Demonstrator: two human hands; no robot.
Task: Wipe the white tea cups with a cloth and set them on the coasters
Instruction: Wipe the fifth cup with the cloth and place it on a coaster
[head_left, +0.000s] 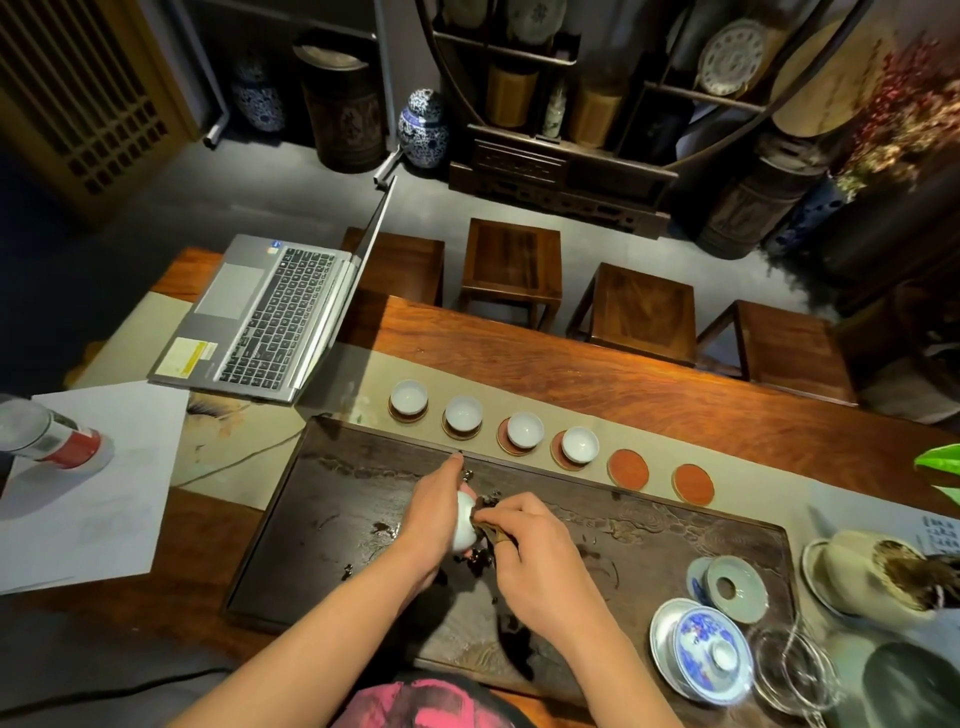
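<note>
My left hand (434, 512) grips a white tea cup (464, 524) tilted on its side above the dark tea tray (649, 525). My right hand (537, 561) pinches a brownish cloth (497, 535) against the cup's mouth; most of the cloth is hidden by my fingers. Beyond the tray runs a row of round coasters. Several of them carry white cups, from the leftmost cup (409, 396) to the rightmost cup (580, 445). Two red coasters (628, 467) (693, 483) at the right end lie bare.
An open laptop (270, 317) and white paper (93, 483) with a can (49, 434) sit at left. Lidded bowls (709, 649), a saucer lid (735, 587), a glass pitcher (795, 670) and a ceramic pot (872, 577) crowd the tray's right end. Wooden stools (511, 270) stand past the table.
</note>
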